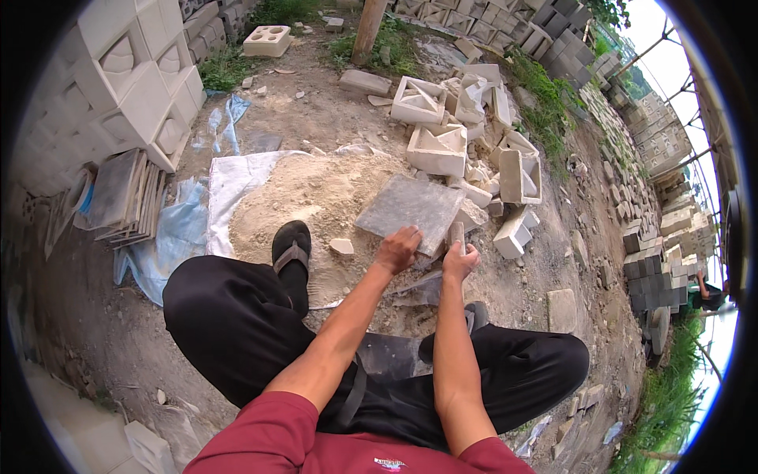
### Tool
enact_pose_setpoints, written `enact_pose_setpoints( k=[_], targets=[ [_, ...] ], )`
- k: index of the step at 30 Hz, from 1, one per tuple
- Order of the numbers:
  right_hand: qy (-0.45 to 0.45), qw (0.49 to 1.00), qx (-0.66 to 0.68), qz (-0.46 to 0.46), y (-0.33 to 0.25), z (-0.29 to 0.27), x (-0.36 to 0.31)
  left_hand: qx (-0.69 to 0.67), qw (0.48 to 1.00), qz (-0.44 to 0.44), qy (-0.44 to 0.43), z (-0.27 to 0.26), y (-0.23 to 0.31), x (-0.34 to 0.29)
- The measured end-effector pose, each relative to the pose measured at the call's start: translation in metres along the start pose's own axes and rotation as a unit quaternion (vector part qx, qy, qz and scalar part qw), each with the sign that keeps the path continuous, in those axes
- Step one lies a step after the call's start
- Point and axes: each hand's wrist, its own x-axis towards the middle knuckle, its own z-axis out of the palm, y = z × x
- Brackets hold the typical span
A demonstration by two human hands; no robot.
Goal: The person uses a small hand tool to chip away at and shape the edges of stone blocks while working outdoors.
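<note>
A flat grey square board (410,212) lies tilted over a heap of pale sand (308,193) in front of me. My left hand (399,249) is closed on the board's near edge, its fingers bent over the top. Just right of it, my right hand (460,261) is wrapped round a short tan bar-shaped piece (456,232) that points away from me by the board's near right corner. Whether it is a tool handle I cannot make out. A small pale chunk (341,246) rests on the sand left of my left hand.
Broken cream moulded blocks (438,150) pile up beyond the board, to the right. A white sheet (229,186) lies under the sand. Thin boards (130,193) and stacked blocks (130,71) stand at left. Another person (711,294) is at far right.
</note>
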Motion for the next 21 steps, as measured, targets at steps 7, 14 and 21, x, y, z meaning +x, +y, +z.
enact_pose_setpoints(
  k=[7,14,21],
  targets=[
    [0.021,0.978,-0.199,0.062,0.085,-0.013,-0.023,0.041,0.988,-0.011,-0.146,0.011,0.004,-0.012],
    [-0.171,0.939,-0.296,0.044,0.078,-0.013,-0.013,0.111,0.985,0.03,-0.127,-0.001,-0.013,-0.025],
    [-0.273,0.933,-0.236,-0.018,0.112,-0.021,0.021,0.156,0.948,0.058,-0.269,0.014,0.0,-0.013]
  ],
)
